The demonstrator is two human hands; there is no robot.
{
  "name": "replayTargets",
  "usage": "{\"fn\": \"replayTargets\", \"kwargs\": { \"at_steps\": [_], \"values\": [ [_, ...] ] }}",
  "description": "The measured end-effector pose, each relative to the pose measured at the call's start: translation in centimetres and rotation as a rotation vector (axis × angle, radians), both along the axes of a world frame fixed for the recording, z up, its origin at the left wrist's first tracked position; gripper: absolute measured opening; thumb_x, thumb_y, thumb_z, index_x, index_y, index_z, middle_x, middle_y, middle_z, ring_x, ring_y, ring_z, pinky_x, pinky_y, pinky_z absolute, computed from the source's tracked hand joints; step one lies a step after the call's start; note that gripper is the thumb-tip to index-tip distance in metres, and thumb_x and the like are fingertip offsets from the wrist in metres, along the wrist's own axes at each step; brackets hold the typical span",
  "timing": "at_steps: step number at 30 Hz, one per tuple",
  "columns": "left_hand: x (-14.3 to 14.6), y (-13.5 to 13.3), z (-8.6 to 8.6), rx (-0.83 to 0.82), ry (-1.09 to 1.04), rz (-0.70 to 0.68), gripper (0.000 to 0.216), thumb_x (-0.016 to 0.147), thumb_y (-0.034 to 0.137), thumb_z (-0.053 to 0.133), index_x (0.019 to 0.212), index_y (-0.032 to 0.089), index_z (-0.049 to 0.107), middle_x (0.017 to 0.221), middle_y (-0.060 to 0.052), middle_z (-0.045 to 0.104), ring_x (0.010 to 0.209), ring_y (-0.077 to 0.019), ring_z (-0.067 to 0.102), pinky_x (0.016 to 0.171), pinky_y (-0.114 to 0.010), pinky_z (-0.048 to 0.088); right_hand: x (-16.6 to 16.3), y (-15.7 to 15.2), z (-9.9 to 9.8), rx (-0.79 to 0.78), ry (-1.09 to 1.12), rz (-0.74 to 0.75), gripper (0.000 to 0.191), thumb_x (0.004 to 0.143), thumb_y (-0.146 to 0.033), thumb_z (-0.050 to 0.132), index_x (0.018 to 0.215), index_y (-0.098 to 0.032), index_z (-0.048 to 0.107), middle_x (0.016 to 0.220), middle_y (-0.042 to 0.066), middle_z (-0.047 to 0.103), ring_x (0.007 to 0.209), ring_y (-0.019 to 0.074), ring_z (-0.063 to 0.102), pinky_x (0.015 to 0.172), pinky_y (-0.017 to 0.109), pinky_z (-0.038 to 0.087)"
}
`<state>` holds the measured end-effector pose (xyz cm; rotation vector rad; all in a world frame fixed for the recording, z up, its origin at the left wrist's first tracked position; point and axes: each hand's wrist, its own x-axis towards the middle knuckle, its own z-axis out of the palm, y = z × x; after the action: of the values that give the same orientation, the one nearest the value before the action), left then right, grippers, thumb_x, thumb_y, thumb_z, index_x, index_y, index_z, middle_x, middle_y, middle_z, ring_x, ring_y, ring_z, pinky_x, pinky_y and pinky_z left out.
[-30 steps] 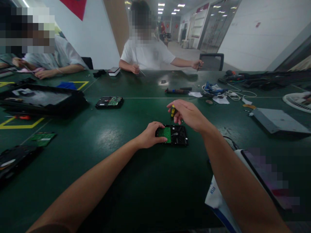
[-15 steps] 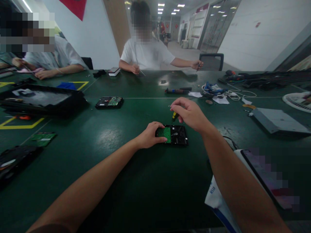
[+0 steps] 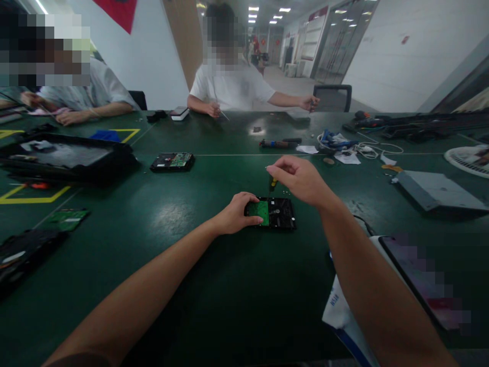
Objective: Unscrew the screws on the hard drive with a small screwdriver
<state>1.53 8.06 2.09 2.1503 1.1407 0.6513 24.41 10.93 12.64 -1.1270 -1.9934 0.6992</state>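
A black hard drive (image 3: 282, 214) with a green circuit board (image 3: 262, 208) on its left half lies flat on the green table (image 3: 214, 285). My left hand (image 3: 240, 213) clasps the drive's left end, thumb over the board and fingers along the far edge. Above the far edge, my right hand (image 3: 292, 176) is closed round a small yellow-and-black screwdriver (image 3: 272, 184). Its shaft points down to the drive near the board's upper right corner; whether the tip sits in a screw I cannot tell. A few tiny screws (image 3: 286, 192) lie just beyond the drive.
Another hard drive (image 3: 172, 161) lies farther left, near a black tray (image 3: 69, 153). A loose circuit board (image 3: 69, 219) is at left. To the right are a grey metal box (image 3: 439, 191) and a phone (image 3: 416, 280). A person (image 3: 233, 84) sits opposite.
My right hand has shifted slightly down and left, and the screwdriver stands more upright. My left hand stays on the hard drive.
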Motion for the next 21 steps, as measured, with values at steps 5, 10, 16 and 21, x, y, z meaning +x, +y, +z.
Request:
{"fn": "replayTargets", "kwargs": {
  "at_steps": [5, 10, 16, 21],
  "values": [
    [-0.01, 0.05, -0.12, 0.012, -0.004, -0.006, 0.06, 0.084, 0.049, 0.077, 0.134, 0.021, 0.058, 0.141, -0.014, 0.055, 0.135, -0.0318, 0.048, 0.115, -0.052, 0.042, -0.28, -0.27, -0.01, -0.091, 0.062, 0.023, 0.032, 0.093, -0.052, 0.065, 0.097, -0.02, 0.066, 0.094, 0.005, 0.073, 0.062, 0.011, 0.057, 0.057, 0.028, 0.044],
    [-0.04, 0.3, -0.5, 0.034, -0.014, -0.015, 0.061, 0.083, 0.05, 0.077, 0.133, 0.021, 0.058, 0.139, -0.014, 0.056, 0.135, -0.0316, 0.049, 0.116, -0.052, 0.041, -0.37, -0.16, -0.17, -0.205, 0.141, 0.165, 0.038, 0.102, -0.053, 0.05, 0.108, -0.021, 0.068, 0.111, 0.007, 0.073, 0.059, 0.0088, 0.059, 0.051, 0.027, 0.044],
    [-0.09, 0.29, -0.55, 0.027, -0.016, -0.008, 0.062, 0.082, 0.05, 0.078, 0.134, 0.022, 0.058, 0.14, -0.013, 0.055, 0.135, -0.0324, 0.049, 0.115, -0.052, 0.042, -0.16, -0.08, -0.08, -0.157, 0.124, 0.18, 0.031, 0.099, -0.047, 0.056, 0.117, -0.024, 0.068, 0.102, 0.005, 0.071, 0.066, 0.0119, 0.061, 0.055, 0.027, 0.045],
    [0.01, 0.15, -0.37, 0.01, -0.018, 0.0, 0.061, 0.082, 0.049, 0.078, 0.134, 0.023, 0.058, 0.141, -0.013, 0.055, 0.135, -0.0327, 0.049, 0.114, -0.053, 0.043, 0.04, -0.13, -0.08, -0.008, 0.015, 0.016, 0.03, 0.09, -0.049, 0.07, 0.093, -0.02, 0.065, 0.081, 0.004, 0.069, 0.07, 0.0155, 0.06, 0.061, 0.029, 0.044]
  ]
}}
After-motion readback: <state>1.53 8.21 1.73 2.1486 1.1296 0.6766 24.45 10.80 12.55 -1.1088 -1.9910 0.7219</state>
